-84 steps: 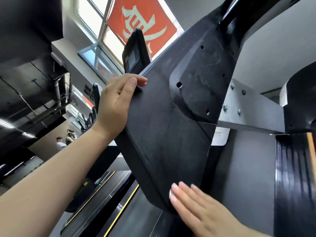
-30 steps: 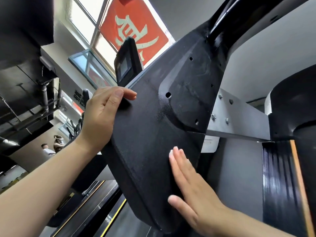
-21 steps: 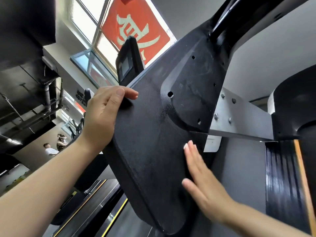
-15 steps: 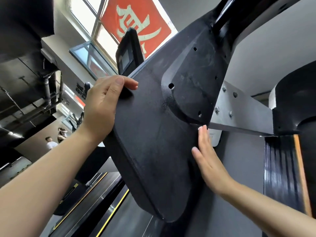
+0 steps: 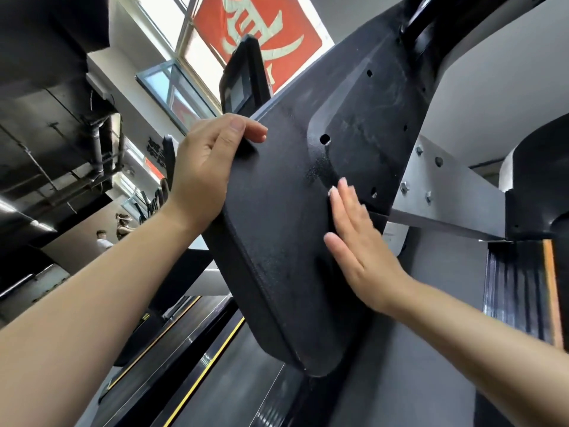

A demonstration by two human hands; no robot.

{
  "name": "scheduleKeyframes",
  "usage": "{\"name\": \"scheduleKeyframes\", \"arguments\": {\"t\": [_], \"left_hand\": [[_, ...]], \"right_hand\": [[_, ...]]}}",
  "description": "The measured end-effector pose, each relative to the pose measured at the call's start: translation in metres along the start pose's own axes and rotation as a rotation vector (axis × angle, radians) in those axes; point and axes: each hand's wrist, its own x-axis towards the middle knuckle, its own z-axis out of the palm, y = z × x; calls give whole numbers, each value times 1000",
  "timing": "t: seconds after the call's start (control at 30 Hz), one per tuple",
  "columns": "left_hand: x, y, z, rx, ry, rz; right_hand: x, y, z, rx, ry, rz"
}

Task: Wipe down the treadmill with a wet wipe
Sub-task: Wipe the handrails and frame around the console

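Both bare forearms come in from the bottom corners of the frame, reaching up at the black textured underside panel (image 5: 277, 241) of the treadmill console that fills the middle. The right hand (image 5: 360, 251) is laid flat on the panel right of center, fingers straight and together, tips just below the raised housing (image 5: 369, 127) with the screw holes. No wet wipe shows anywhere; if there's one under that palm, it's hidden. The left hand (image 5: 206, 171) is clamped on the panel's upper left edge, thumb wrapped over the front face, fingers curled behind. Right of the panel a grey metal bracket (image 5: 446, 195) with bolts runs off toward the right edge. Lower center, treadmill decks (image 5: 197, 359) with yellow stripes. Further back, a small display screen (image 5: 243, 78) pokes up above the left hand, with a red banner (image 5: 258, 29) and windows at the top.
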Motion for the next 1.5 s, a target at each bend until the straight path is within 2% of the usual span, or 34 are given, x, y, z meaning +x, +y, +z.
{"name": "scheduleKeyframes", "arguments": {"t": [0.1,0.23,0.3,0.47,0.57,0.7,0.77,0.87,0.93,1.17,1.27,1.37,1.5], "left_hand": [[0,-1,0,2,13,0],[0,-3,1,10,20,9],[0,-3,2,-13,24,0],[1,-6,2,-72,47,-34],[1,-6,2,-48,58,-32],[2,-5,2,-36,70,-15],[2,-4,2,-44,63,-9],[2,-5,2,-41,60,15],[2,-6,1,-27,55,24],[9,-7,-2,74,-42,-89],[26,-6,-6,34,-103,-195],[61,-8,0,84,-158,-324],[82,-10,17,149,-334,-375]], "right_hand": [[-5,-16,-1,-19,-44,-43],[-57,-44,18,-221,-132,-391],[-43,-38,9,-262,-148,-448],[48,-18,-24,-213,-81,-268],[103,-11,-44,-287,-102,-196],[145,-10,-65,-236,-125,-44],[135,-14,-62,-255,-142,-90],[93,-28,-50,-287,-200,-315],[82,-26,-48,-280,-209,-399],[108,-6,-57,-405,-118,-460],[104,-12,-56,-402,51,-496],[112,-6,-55,-257,245,-583],[127,0,-56,21,205,-588]]}}
